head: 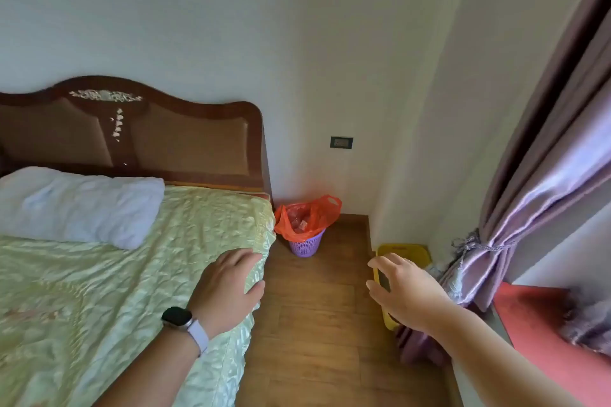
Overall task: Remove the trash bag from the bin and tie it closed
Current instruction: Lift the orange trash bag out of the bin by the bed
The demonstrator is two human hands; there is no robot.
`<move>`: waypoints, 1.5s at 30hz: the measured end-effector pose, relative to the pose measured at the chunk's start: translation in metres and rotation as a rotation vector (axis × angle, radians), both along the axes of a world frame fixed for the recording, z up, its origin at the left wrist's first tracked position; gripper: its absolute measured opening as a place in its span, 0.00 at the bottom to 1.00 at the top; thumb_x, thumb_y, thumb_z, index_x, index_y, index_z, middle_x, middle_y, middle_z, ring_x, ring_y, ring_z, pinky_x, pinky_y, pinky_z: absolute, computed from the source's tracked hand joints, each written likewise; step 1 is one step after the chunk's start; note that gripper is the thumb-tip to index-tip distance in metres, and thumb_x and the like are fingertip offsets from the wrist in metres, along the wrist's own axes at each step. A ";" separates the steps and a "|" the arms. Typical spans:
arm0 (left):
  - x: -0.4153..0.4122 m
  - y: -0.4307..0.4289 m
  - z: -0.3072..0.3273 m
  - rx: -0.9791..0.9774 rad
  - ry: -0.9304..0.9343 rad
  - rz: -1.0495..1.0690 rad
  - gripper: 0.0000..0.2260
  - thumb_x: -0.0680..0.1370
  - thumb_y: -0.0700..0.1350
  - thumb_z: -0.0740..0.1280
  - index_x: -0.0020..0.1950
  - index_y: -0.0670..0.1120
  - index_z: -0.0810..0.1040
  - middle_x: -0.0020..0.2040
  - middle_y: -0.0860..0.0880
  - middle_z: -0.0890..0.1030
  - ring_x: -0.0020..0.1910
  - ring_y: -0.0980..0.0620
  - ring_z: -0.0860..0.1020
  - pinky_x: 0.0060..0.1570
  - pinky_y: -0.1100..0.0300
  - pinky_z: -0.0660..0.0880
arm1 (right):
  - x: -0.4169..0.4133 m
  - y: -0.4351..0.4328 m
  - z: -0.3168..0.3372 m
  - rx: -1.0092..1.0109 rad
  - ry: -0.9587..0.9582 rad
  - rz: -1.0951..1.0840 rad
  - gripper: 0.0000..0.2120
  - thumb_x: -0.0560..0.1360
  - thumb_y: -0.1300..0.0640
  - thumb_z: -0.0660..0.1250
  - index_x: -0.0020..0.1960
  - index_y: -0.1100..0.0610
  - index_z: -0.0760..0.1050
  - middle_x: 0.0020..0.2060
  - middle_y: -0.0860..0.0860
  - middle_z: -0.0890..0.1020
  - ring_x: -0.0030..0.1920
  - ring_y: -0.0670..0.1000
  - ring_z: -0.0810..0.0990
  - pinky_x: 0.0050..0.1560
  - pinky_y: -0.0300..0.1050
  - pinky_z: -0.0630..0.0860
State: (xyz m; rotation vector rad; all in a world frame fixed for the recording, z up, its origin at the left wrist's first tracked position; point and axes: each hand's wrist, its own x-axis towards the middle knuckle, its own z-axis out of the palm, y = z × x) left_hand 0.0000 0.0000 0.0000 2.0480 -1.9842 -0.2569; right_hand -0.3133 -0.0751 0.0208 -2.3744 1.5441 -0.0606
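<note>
A small purple lattice bin stands on the wooden floor in the corner, between the bed and the wall. An orange-red plastic trash bag lines it, its handles flopping over the rim, with some trash visible inside. My left hand, with a watch on the wrist, hovers over the bed's edge, fingers apart and holding nothing. My right hand is raised over the floor, fingers spread and empty. Both hands are well short of the bin.
A bed with a green quilted cover, a white pillow and a brown headboard fills the left. A yellow object lies by the right wall. Purple curtains and a red-topped ledge are at right. A strip of wooden floor leads to the bin.
</note>
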 end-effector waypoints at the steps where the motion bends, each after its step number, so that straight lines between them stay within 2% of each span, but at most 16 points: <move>1: 0.012 -0.014 -0.002 -0.002 0.020 -0.011 0.22 0.75 0.55 0.62 0.68 0.50 0.72 0.68 0.53 0.73 0.68 0.51 0.69 0.64 0.57 0.67 | 0.012 -0.014 0.000 0.008 -0.003 -0.009 0.22 0.79 0.40 0.56 0.70 0.46 0.67 0.67 0.45 0.73 0.64 0.50 0.73 0.60 0.45 0.76; 7: 0.065 -0.105 -0.008 -0.025 0.054 -0.078 0.22 0.75 0.55 0.62 0.67 0.48 0.72 0.67 0.51 0.74 0.68 0.50 0.69 0.63 0.57 0.66 | 0.067 -0.087 -0.005 0.018 0.002 -0.103 0.21 0.78 0.39 0.57 0.68 0.44 0.69 0.64 0.44 0.74 0.58 0.48 0.77 0.55 0.45 0.79; 16: 0.081 -0.200 -0.036 0.069 0.101 -0.121 0.23 0.75 0.55 0.62 0.68 0.50 0.71 0.68 0.52 0.73 0.68 0.50 0.68 0.64 0.57 0.65 | 0.089 -0.177 -0.024 0.073 0.026 -0.131 0.20 0.78 0.40 0.57 0.68 0.44 0.68 0.64 0.45 0.74 0.56 0.49 0.78 0.55 0.45 0.79; 23: 0.079 -0.281 -0.058 0.165 0.072 -0.070 0.21 0.75 0.54 0.63 0.67 0.50 0.71 0.67 0.52 0.74 0.67 0.49 0.70 0.62 0.56 0.67 | 0.097 -0.271 -0.056 0.144 0.012 -0.077 0.21 0.78 0.41 0.58 0.70 0.45 0.67 0.66 0.46 0.74 0.60 0.50 0.77 0.57 0.46 0.78; 27: 0.071 -0.329 -0.068 0.275 0.062 0.004 0.21 0.76 0.53 0.62 0.68 0.50 0.70 0.67 0.52 0.73 0.67 0.49 0.69 0.62 0.55 0.68 | 0.095 -0.336 -0.067 0.210 0.007 -0.043 0.22 0.79 0.43 0.59 0.72 0.47 0.66 0.69 0.47 0.72 0.65 0.50 0.74 0.62 0.47 0.75; 32: 0.055 -0.386 -0.085 0.392 0.046 0.090 0.22 0.76 0.54 0.60 0.69 0.51 0.69 0.69 0.52 0.72 0.68 0.50 0.68 0.63 0.55 0.67 | 0.082 -0.410 -0.087 0.273 0.056 0.056 0.22 0.79 0.43 0.59 0.71 0.47 0.66 0.69 0.47 0.73 0.65 0.51 0.75 0.64 0.48 0.74; 36: 0.048 -0.412 -0.106 0.494 0.088 0.169 0.22 0.75 0.55 0.60 0.68 0.51 0.70 0.66 0.51 0.75 0.65 0.49 0.71 0.61 0.53 0.69 | 0.076 -0.451 -0.105 0.347 0.073 0.090 0.21 0.79 0.44 0.59 0.70 0.48 0.68 0.68 0.48 0.73 0.65 0.51 0.75 0.64 0.48 0.73; 41: 0.062 -0.437 -0.129 0.696 -0.044 0.095 0.24 0.74 0.56 0.58 0.70 0.51 0.68 0.68 0.51 0.73 0.66 0.48 0.71 0.63 0.52 0.67 | 0.078 -0.487 -0.126 0.449 0.074 0.084 0.20 0.79 0.44 0.59 0.70 0.48 0.68 0.68 0.48 0.72 0.65 0.51 0.75 0.63 0.45 0.72; 45: 0.082 -0.463 -0.150 0.786 -0.018 0.144 0.24 0.74 0.56 0.58 0.69 0.50 0.69 0.68 0.50 0.73 0.66 0.48 0.70 0.63 0.53 0.67 | 0.085 -0.515 -0.146 0.508 0.091 0.047 0.20 0.80 0.45 0.60 0.70 0.49 0.68 0.69 0.49 0.72 0.64 0.50 0.75 0.62 0.44 0.73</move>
